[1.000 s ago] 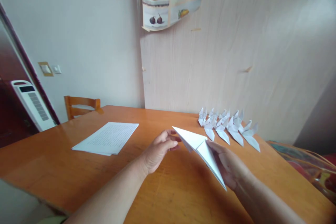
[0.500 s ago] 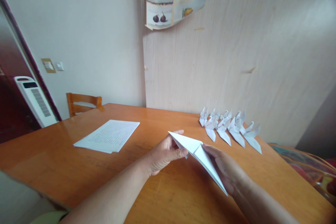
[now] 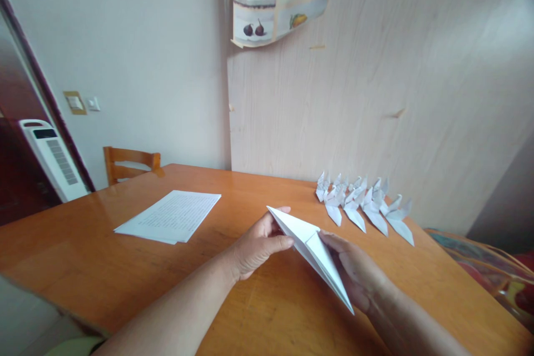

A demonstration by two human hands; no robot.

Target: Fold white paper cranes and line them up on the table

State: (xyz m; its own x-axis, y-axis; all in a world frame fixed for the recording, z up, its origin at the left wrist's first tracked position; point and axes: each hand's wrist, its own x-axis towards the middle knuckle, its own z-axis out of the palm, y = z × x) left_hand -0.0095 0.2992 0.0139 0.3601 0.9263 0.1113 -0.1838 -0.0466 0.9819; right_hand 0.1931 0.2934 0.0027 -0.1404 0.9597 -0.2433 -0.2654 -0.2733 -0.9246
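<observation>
A folded sheet of white paper [image 3: 314, 250], long and pointed at both ends, is held between my two hands above the table. My left hand [image 3: 262, 242] grips it near the far-left point, with the thumb in front and the fingers partly hidden behind. On the other side, my right hand [image 3: 352, 267] holds the right edge around the middle, its fingers mostly behind the paper. Several folded paper cranes [image 3: 373, 208] stand in rows beyond my right hand.
A stack of printed paper sheets [image 3: 169, 217] lies on the left of the wooden table [image 3: 137, 278]. Behind the table's far-left corner is a wooden chair [image 3: 131, 162]. A wall stands along the far edge, and a clear plastic bag [image 3: 488, 267] is beside the right edge.
The lower tip of the folded paper has swung slightly to the left, and its lower layers look a little more spread. Both hands keep their hold.
</observation>
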